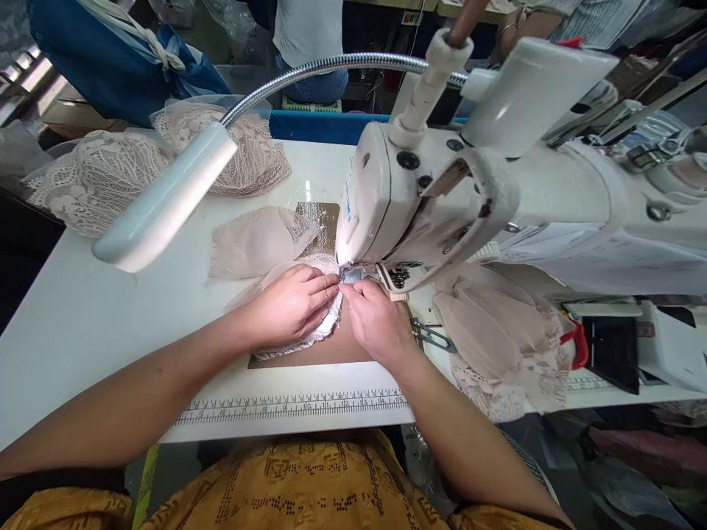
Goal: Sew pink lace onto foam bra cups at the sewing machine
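A white lace piece (314, 335) lies on the sewing table under the presser foot (350, 274) of a white sewing machine (420, 199). My left hand (292, 303) rests on top of the lace, fingers together and pressing it flat toward the foot. My right hand (375, 318) sits just right of it, fingertips pinched on the lace edge next to the foot. The two hands nearly touch at the needle area. A beige padded cup (259, 243) lies behind my left hand.
A gooseneck lamp (166, 199) hangs over the left of the white table (82, 309). Stacks of lace cups (110, 173) sit at the back left; more beige pieces (497, 331) lie right, with small snips (431, 335). A ruler strip (292, 407) runs along the front edge. Other people sit behind.
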Available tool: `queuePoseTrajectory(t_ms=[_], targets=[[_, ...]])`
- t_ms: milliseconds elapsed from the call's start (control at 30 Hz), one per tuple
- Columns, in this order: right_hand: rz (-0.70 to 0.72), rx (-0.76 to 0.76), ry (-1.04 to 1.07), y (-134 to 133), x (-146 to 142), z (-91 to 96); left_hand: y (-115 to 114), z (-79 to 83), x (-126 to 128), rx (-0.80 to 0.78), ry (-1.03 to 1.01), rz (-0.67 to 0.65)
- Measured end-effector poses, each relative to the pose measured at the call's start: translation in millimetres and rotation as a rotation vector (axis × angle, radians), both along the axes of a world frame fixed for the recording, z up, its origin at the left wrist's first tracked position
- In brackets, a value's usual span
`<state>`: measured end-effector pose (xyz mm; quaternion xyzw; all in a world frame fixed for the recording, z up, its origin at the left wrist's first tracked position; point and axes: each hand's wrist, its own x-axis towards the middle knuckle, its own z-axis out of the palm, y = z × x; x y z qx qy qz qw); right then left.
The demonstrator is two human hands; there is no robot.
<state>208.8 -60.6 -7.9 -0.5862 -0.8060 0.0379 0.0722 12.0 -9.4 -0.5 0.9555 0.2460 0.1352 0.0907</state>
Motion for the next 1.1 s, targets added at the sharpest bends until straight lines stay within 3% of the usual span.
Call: queuePoseTrajectory(t_ms=[567, 1100], targets=[[0.015, 0.06, 0.041, 0.2, 0.5, -2.2, 4.3, -7.6, -2.1, 0.065, 0.012, -0.058], [0.033, -0.024, 0.087, 3.4, 4.8, -3.7, 15.1, -12.4, -3.9, 0.124, -0.036, 0.044]])
